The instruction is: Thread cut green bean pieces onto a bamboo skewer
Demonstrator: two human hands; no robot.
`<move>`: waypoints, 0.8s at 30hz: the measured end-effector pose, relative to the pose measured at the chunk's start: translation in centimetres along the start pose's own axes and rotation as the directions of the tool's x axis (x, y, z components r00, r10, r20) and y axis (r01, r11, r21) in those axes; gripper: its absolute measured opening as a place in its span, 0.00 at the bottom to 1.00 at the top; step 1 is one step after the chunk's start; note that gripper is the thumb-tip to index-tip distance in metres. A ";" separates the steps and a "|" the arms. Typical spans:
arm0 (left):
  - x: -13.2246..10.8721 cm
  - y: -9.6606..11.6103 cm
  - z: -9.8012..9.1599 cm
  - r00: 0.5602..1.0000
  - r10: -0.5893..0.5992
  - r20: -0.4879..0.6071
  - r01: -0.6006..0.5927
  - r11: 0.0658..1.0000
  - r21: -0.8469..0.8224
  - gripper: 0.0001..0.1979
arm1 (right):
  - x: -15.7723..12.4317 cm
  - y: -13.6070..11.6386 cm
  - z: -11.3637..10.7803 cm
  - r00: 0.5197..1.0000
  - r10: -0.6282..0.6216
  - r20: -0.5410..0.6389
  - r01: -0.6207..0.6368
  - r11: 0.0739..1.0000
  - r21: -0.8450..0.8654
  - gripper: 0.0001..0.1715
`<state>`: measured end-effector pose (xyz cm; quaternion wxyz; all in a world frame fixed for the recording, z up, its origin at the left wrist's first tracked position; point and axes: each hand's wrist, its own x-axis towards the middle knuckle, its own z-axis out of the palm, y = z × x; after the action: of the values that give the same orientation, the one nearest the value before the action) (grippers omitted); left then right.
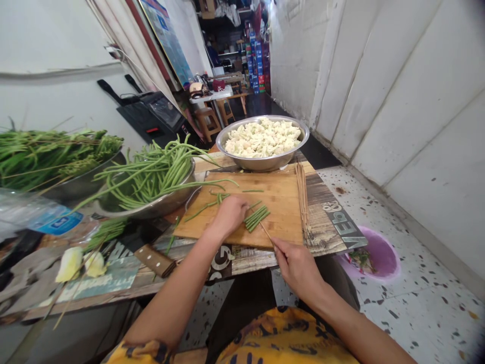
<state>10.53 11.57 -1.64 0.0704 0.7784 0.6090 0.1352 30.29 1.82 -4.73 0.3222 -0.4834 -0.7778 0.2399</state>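
Observation:
My left hand (229, 215) presses down on a small bundle of cut green bean pieces (256, 217) lying on the wooden cutting board (280, 197). My right hand (295, 263) pinches a thin bamboo skewer (266, 232) at the board's near edge, its tip pointing into the bean pieces. A few more long beans (206, 205) lie on the board left of my left hand. A bunch of bare skewers (302, 194) rests along the board's right side.
A metal bowl of long green beans (151, 174) sits left of the board, another bowl of greens (49, 156) beyond it. A steel bowl of cauliflower florets (262, 139) stands behind. A knife handle (155, 259), a plastic bottle (41, 217) and a purple bin (373, 255) on the floor.

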 end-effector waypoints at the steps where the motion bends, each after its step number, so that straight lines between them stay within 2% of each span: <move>1: 0.0 0.0 0.0 1.000 0.000 0.000 0.000 1.000 -0.001 0.11 | 0.1 0.0 0.0 1.000 -0.005 0.003 0.005 1.000 0.005 0.17; 7: -0.1 -0.1 0.2 1.000 0.003 -0.017 -0.003 1.000 -0.018 0.11 | 1.0 -0.2 0.0 0.998 -0.013 0.068 0.017 0.998 -0.066 0.17; 11: -0.1 -0.3 0.2 1.000 0.008 -0.021 -0.009 0.999 -0.040 0.11 | 2.3 -1.4 -0.4 0.984 0.021 0.179 0.023 0.970 -0.240 0.18; 15: 0.1 -0.4 -0.2 1.000 0.000 0.005 0.001 0.999 -0.049 0.11 | 3.6 -2.5 -1.1 0.963 0.088 0.256 0.015 0.927 -0.374 0.15; 18: 0.5 -0.4 -0.6 1.000 -0.016 0.009 0.016 0.999 -0.042 0.11 | 3.2 -2.4 -1.4 0.964 0.089 0.250 0.013 0.925 -0.379 0.15; 21: 1.5 -0.4 -0.6 0.996 -0.047 -0.076 0.049 0.999 0.013 0.11 | 1.8 -1.7 -1.7 0.976 0.075 0.204 -0.001 0.940 -0.341 0.18; 24: 3.3 -0.5 0.1 0.993 0.003 -0.116 0.007 0.997 0.079 0.12 | 0.0 -0.9 -1.9 0.992 0.039 0.122 -0.008 0.971 -0.239 0.17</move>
<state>10.84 14.90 -1.45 0.0040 0.7708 0.6177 0.1559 31.15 1.55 -2.76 0.2092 -0.5116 -0.8139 0.1789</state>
